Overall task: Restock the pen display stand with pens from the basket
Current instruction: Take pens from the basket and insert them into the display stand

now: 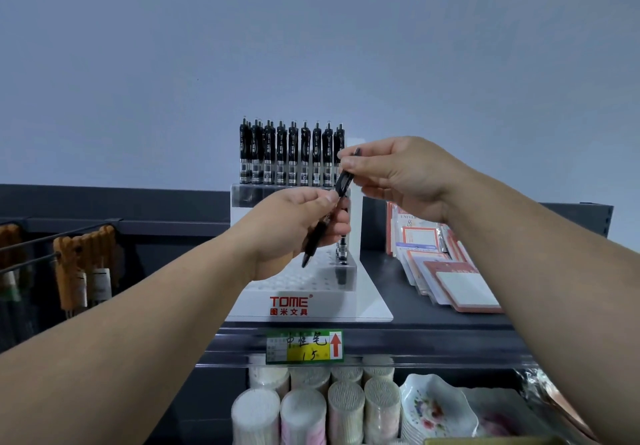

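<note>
**Q:** How is the left hand (298,226) posed?
**A:** The forearm reaches in from the lower left. The fingers curl round the lower barrel of the pen (344,178).

**Q:** And the right hand (398,174)?
**A:** The forearm reaches in from the lower right. Thumb and forefinger pinch the pen's upper end.

**Q:** Where is the pen?
**A:** It is tilted, tip down-left, held in front of the stand (311,302) and not inserted. The stand sits on the shelf (433,320), with upright pens (291,154) in its back row.
</note>
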